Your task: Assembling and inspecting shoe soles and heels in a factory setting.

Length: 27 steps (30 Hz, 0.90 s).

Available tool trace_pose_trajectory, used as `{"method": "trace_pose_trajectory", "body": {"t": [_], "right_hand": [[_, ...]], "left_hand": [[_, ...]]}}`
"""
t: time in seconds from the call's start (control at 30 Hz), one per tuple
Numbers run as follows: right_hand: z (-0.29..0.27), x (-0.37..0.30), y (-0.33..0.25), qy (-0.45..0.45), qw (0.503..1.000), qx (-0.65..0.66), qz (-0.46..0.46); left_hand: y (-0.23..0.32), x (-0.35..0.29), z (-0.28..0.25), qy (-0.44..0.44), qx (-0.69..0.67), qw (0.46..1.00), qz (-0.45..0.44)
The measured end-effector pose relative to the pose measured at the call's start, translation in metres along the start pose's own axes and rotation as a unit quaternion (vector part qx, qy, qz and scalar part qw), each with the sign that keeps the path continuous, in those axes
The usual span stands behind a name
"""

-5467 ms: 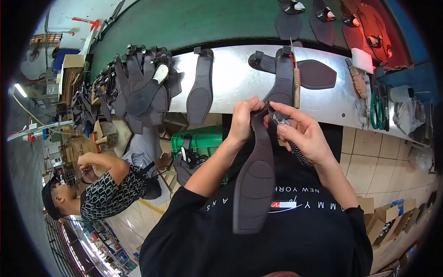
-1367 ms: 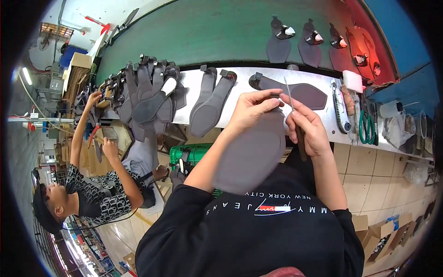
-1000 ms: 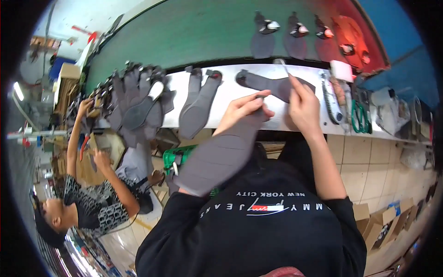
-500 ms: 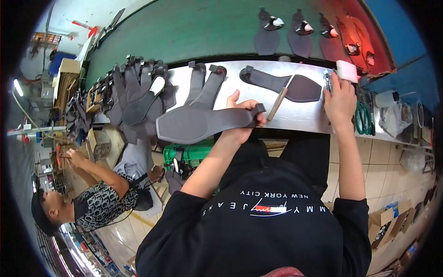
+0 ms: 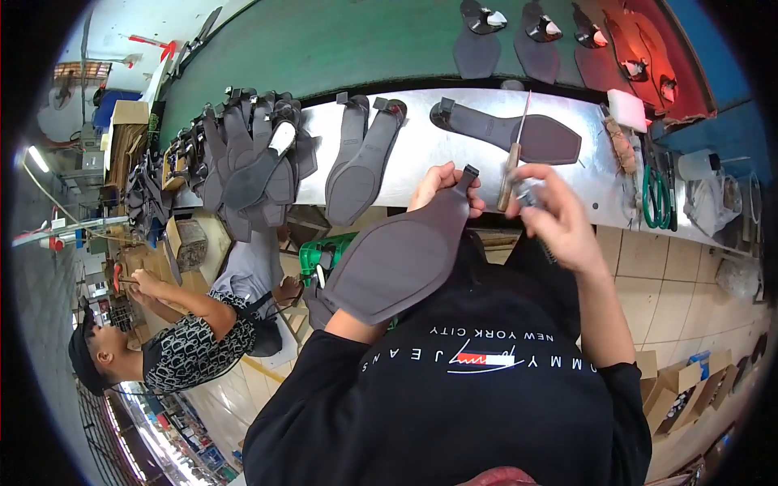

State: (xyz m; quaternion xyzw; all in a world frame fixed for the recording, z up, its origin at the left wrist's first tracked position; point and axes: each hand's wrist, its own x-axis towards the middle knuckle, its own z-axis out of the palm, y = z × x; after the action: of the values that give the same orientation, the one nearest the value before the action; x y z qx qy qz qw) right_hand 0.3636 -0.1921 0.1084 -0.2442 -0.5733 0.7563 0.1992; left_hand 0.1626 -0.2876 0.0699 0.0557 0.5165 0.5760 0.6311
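Observation:
My left hand [image 5: 431, 183] grips a dark grey sandal sole [image 5: 397, 269] near its small block heel, the broad toe end slanting toward my left forearm. Close to that heel, my right hand [image 5: 567, 225] is closed around a small silvery tool [image 5: 528, 197], mostly hidden by the fingers. Just beyond the right fingers, a wooden-handled tool with a thin shaft [image 5: 510, 176] lies across the metal bench. Another heeled sole [image 5: 551, 139] rests partly beneath that shaft.
Two soles [image 5: 356, 166] lie on the metal bench [image 5: 433, 182], left of centre, beside a heap of soles [image 5: 243, 154]. Sandals [image 5: 536, 53] line the green belt [image 5: 340, 44]. Green-handled scissors [image 5: 655, 198] and a white block [image 5: 626, 110] sit at right. A co-worker [image 5: 194, 332] is at left.
My right hand has come from the bench's right side toward the sole, bringing the silvery tool. The left hand has drawn the sole nearer and swung its toe end toward me.

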Motion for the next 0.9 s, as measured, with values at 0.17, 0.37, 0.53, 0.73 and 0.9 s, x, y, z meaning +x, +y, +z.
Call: {"method": "trace_pose_trajectory", "body": {"t": [0.17,0.37,0.53,0.73,0.9], "right_hand": [[0.029,0.001,0.003,-0.013,0.999,-0.015,0.048],[0.035,0.003,0.009,-0.008,0.999,-0.015,0.037],[0.035,0.002,0.011,-0.009,0.998,0.0,0.061],[0.031,0.001,0.009,-0.016,0.995,0.024,0.09],[0.03,0.0,0.008,-0.022,0.995,0.024,0.093]], "left_hand": [[-0.004,-0.007,-0.001,-0.012,0.052,0.998,0.028],[-0.008,-0.022,0.022,0.081,0.177,0.964,0.183],[-0.007,-0.019,0.011,0.046,0.288,0.925,0.244],[-0.011,-0.018,0.012,0.09,0.148,0.978,0.12],[-0.013,-0.013,0.006,0.065,0.172,0.972,0.146]]}}
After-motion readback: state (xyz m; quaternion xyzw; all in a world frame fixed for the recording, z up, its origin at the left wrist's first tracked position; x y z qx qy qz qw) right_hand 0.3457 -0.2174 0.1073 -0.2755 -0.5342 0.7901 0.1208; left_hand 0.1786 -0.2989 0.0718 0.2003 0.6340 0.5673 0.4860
